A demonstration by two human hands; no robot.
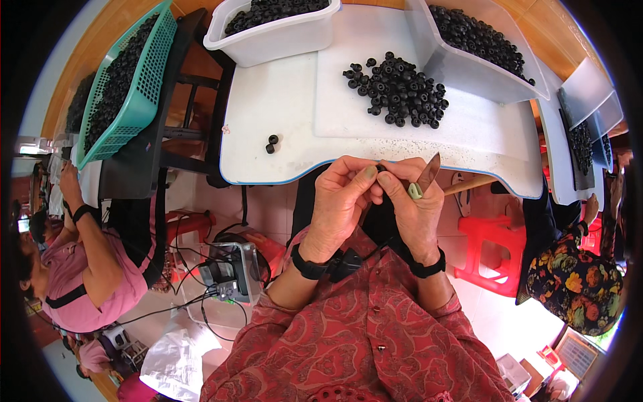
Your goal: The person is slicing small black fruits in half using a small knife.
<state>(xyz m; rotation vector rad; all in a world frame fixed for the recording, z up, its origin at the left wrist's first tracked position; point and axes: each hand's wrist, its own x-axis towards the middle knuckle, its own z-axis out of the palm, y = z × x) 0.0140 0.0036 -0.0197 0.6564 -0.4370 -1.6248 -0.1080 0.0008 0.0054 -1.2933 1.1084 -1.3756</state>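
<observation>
My left hand (339,209) and my right hand (416,213) meet just in front of the table's near edge. Their fingertips pinch a small round black part (380,167), mostly hidden by the fingers. A small knife (429,173) with a pale green piece at its base is tucked in my right hand, its blade pointing up and away from me. Beyond the hands, a loose pile of knobbed black parts (402,92) lies on the white table (268,100). A couple of similar loose parts (271,144) sit to the left.
A white tub (268,47) and a clear bin (462,74), both filled with black parts, stand at the back. To the left is a green basket (127,87) of black pieces. Red stools (491,251) stand below. People sit at either side; cables (201,268) hang at lower left.
</observation>
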